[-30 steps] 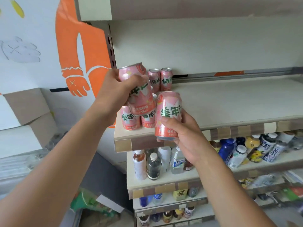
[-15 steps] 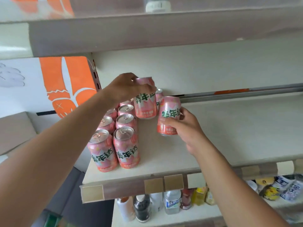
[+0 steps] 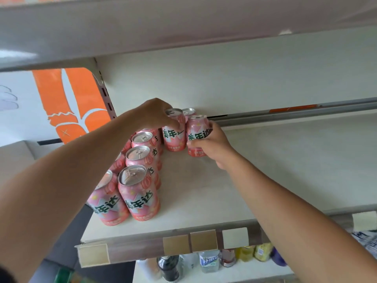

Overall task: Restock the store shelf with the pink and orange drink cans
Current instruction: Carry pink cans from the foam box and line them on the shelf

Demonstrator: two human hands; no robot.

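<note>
The left hand grips the top of one pink can, and just beside it the right hand grasps another pink can. Both cans stand upright at the back of the shelf, with stocked cans in rows nearer than the left hand.

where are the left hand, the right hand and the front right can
left hand (image 3: pixel 156 115), head view, back of hand
right hand (image 3: pixel 214 146), head view, back of hand
front right can (image 3: pixel 140 201), head view, label

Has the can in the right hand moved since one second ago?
Yes. The can in the right hand went from the shelf's front edge toward the back rail.
</note>
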